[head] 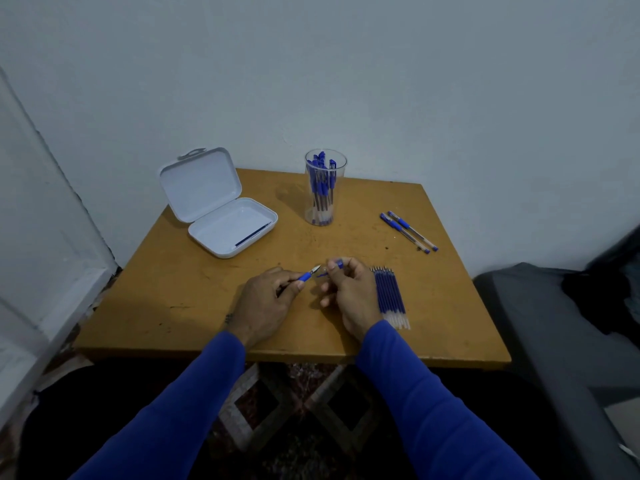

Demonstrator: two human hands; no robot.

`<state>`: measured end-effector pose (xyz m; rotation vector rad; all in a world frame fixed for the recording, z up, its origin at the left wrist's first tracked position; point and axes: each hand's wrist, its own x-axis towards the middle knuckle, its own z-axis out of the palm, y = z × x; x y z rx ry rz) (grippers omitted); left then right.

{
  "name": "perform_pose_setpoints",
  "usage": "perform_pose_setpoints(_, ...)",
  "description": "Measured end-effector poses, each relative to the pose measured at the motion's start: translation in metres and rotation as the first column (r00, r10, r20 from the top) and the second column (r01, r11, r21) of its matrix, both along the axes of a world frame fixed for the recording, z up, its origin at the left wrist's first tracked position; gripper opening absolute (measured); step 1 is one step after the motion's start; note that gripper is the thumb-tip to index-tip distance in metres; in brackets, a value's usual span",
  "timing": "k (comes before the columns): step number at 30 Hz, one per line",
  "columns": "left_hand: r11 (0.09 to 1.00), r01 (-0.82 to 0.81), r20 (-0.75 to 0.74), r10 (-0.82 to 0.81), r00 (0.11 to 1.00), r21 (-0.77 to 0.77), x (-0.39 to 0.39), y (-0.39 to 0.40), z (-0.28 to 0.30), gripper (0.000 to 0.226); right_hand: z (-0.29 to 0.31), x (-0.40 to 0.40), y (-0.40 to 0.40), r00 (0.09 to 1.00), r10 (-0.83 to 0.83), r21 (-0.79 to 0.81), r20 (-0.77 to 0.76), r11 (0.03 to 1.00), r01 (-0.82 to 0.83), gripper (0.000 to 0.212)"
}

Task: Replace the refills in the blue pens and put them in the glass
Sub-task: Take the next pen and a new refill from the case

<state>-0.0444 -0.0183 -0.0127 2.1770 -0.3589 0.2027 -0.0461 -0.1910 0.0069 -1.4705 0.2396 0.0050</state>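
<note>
The left hand (264, 299) grips a blue pen (306, 275) low over the near middle of the counter (180, 289), fingers curled round its barrel, the blue grip and metal tip poking out toward the right hand (349, 289). The right hand sits just beside it, thumb and forefinger pinching a small blue cap (338, 263); what looks like a thin refill shows faintly between the two hands, too blurred to be sure of. Touching the outer edge of the right hand lies a row of refills (391, 297), side by side, tips pointing away from the person. Farther back, near the wall, stands the glass (325, 187), upright and holding several blue pens. To its right, well apart from both hands, two more pens (408, 231) lie together at a slant. At the back left of the counter an open white case (221, 206) rests with its lid tilted up, and a single used refill (252, 233) lies inside its tray. Both arms wear blue sleeves (415, 393).
</note>
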Motion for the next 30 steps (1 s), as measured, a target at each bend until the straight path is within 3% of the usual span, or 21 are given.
perform_pose_setpoints(4,1.000,-0.012,0.000,0.012,1.000,0.008,-0.001,0.001,0.000,0.024,-0.005,0.003,0.005,0.996,-0.082,-0.206,-0.022,0.976,0.076,0.012)
perform_pose_setpoints(9,1.000,0.008,0.009,-0.008,1.000,-0.005,-0.002,0.002,0.001,0.024,-0.015,0.012,0.014,0.987,-0.153,-0.459,0.040,0.875,0.154,0.016)
perform_pose_setpoints(14,1.000,0.009,-0.013,-0.009,1.000,0.004,-0.001,0.003,0.000,0.027,-0.021,0.015,0.020,0.978,-0.200,-0.524,0.057,0.828,0.200,0.019)
perform_pose_setpoints(16,1.000,0.008,-0.003,-0.008,1.000,-0.004,-0.002,0.002,0.001,0.027,-0.021,0.012,0.018,0.980,-0.183,-0.515,0.083,0.834,0.199,0.005)
perform_pose_setpoints(19,1.000,-0.012,0.005,0.012,1.000,-0.028,-0.003,0.001,0.001,0.027,-0.016,0.004,0.010,0.994,-0.088,-0.398,0.064,0.911,0.106,0.034)
perform_pose_setpoints(22,1.000,-0.022,-0.002,0.022,1.000,-0.022,-0.003,0.001,0.001,0.030,-0.010,-0.001,0.004,0.998,-0.019,-0.279,0.066,0.960,0.036,0.045)
perform_pose_setpoints(30,1.000,-0.008,0.005,0.008,1.000,-0.026,-0.003,0.001,0.000,0.032,-0.005,-0.004,0.000,0.995,0.064,-0.258,0.073,0.965,-0.043,0.033)
